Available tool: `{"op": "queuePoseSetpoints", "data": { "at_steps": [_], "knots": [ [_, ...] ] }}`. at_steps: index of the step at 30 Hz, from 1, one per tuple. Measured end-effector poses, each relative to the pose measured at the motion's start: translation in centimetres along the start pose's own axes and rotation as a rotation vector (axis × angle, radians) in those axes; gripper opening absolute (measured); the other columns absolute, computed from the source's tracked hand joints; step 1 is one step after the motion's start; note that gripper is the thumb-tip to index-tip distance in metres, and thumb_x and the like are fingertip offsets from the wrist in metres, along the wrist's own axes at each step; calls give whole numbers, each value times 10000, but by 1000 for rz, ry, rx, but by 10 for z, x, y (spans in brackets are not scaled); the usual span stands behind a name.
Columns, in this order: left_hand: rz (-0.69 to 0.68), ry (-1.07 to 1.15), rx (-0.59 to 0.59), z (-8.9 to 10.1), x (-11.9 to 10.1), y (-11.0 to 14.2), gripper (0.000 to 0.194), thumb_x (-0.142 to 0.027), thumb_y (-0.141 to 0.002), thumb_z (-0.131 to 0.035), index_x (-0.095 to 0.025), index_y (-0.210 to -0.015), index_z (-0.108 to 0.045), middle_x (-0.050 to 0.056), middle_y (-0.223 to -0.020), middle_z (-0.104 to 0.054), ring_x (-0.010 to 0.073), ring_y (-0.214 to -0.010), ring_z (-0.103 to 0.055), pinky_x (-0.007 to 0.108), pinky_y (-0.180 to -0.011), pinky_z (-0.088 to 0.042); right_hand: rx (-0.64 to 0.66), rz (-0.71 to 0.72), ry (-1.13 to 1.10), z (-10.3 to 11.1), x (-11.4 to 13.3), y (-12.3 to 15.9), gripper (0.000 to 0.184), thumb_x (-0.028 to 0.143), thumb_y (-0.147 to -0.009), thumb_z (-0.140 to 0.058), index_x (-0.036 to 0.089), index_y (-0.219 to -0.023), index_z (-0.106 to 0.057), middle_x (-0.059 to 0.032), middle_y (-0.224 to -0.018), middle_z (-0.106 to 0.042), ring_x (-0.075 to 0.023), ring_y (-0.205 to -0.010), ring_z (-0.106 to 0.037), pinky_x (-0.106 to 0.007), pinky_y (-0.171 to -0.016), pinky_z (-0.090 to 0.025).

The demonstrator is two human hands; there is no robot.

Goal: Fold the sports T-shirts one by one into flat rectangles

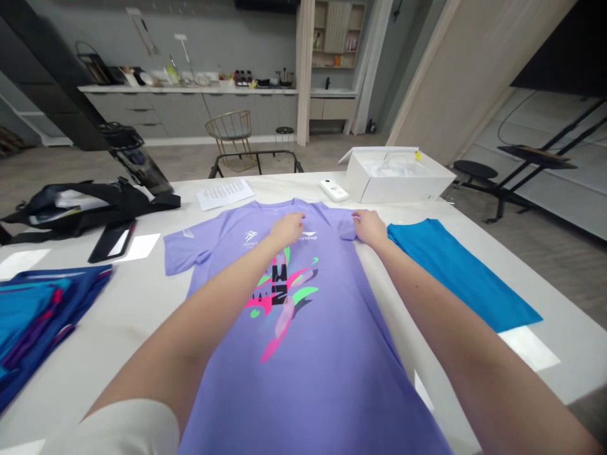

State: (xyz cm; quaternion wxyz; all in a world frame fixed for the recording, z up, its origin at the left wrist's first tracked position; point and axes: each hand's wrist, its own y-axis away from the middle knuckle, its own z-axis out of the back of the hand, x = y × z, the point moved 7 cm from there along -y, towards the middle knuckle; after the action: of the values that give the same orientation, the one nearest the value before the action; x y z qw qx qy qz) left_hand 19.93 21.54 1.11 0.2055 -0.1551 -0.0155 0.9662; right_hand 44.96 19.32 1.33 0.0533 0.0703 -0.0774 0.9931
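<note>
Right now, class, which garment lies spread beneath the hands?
The purple shirt with the multicoloured print; the blue garment at right and stacked clothes at left lie beside it.

Purple printed T-shirt [327, 328], spread flat.

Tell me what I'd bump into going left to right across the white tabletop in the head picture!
Folded clothes pile → purple T-shirt → right hand at its sleeve → blue cloth.
</note>
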Motion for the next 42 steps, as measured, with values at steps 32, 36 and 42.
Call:
{"op": "queuePoseSetpoints", "data": {
  "at_steps": [32,36,42],
  "knots": [
    [-182,-101,82,-63,-19,-167,291,-219,-1016,-404,-205,-1160,-657,118,-1192,-667,261,-1107,-641,385,-924,-493,-35,-149,314,-36,-64,-69,417,194,-1002,-328,118,-1214,-680,-243,-1266,-630,-359,-1205,-516,-531,-973,-384],
    [-178,-86,53,-67,-15,-164,307,-239,-1037,-355,-204,-1172,-628,119,-1187,-675,252,-1090,-654,372,-914,-488,-37,-143,311,-31,-60,-68,387,225,-996,-366,92,-1191,-673,-255,-1250,-642,-363,-1192,-536,-506,-964,-404],
    [-139,93,-108,-25,-8,-145,294,-283,-1042,-356,-259,-1193,-608,90,-1153,-715,262,-1060,-664,370,-908,-475,-32,15,159,41,-19,-51,246,269,-955,-467,158,-932,-685,-145,-965,-728,-278,-946,-640,-358,-820,-449]
  ]
}}
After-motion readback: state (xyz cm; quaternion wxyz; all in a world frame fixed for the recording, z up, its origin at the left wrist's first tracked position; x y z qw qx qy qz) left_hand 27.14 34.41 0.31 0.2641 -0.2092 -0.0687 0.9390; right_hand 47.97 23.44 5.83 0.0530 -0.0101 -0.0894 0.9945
